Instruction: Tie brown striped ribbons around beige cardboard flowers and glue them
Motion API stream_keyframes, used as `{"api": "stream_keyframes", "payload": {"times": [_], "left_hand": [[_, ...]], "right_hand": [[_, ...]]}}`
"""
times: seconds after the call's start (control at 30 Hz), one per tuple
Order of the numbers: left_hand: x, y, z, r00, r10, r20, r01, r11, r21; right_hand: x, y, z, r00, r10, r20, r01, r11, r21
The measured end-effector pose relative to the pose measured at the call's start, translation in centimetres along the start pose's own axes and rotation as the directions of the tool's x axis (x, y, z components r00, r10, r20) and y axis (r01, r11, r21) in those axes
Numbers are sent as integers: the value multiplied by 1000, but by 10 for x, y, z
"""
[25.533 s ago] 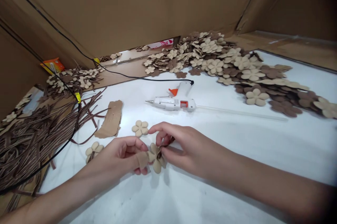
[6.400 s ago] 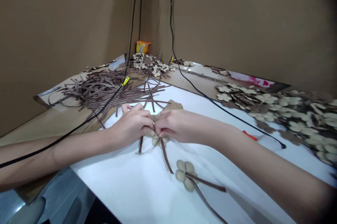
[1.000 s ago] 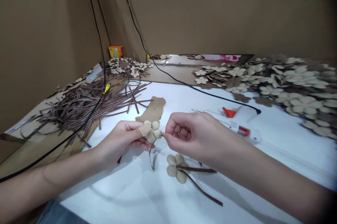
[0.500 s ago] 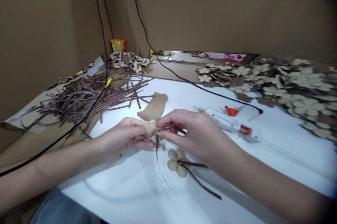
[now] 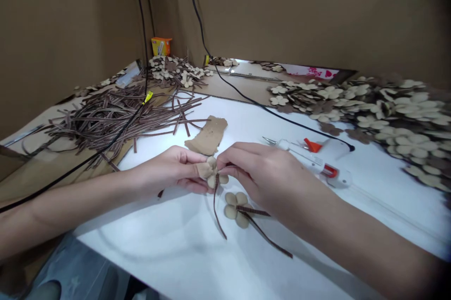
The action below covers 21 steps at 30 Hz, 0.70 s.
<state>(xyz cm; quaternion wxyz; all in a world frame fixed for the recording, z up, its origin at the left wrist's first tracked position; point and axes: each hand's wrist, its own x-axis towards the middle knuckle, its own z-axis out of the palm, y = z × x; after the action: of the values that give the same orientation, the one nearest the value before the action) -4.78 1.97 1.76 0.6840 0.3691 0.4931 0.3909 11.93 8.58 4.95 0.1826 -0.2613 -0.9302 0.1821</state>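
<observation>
My left hand (image 5: 185, 171) pinches a beige fabric flower (image 5: 212, 179), its thumb over the petals. From the flower's middle a thin brown strip (image 5: 216, 206) hangs down toward the white board. At the flower's right side, my right hand (image 5: 246, 164) has its thumb and index finger pressed together; whatever lies between the fingertips is mostly hidden. A second beige flower (image 5: 230, 211) with two brown strips rests on the board just below my right hand. Behind the hands lies a torn tan piece (image 5: 208, 135).
Brown strips (image 5: 102, 117) are heaped at the left. A white glue gun (image 5: 306, 157) lies right of my hands. Many flowers (image 5: 408, 126) cover the right side. A black cable (image 5: 239, 96) crosses the white board (image 5: 158, 239). An orange box (image 5: 161, 46) stands at the back.
The held flower now shows more of its petals, and its strip hangs lower from the middle. My right fingers have closed up beside it. The view has shifted slightly.
</observation>
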Motion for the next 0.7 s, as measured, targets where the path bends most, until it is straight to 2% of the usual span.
{"api": "stream_keyframes", "payload": {"times": [0.33, 0.53, 0.7], "left_hand": [[3, -3, 2, 999, 33, -6, -32, 994, 105], [4, -3, 2, 998, 59, -21, -58, 996, 66], [5, -3, 6, 993, 28, -116, -30, 999, -13]], "right_hand": [[-1, 2, 6, 999, 17, 42, -17, 1000, -14], [0, 5, 4, 997, -24, 72, 27, 999, -32], [0, 6, 5, 996, -43, 73, 46, 998, -40]]}}
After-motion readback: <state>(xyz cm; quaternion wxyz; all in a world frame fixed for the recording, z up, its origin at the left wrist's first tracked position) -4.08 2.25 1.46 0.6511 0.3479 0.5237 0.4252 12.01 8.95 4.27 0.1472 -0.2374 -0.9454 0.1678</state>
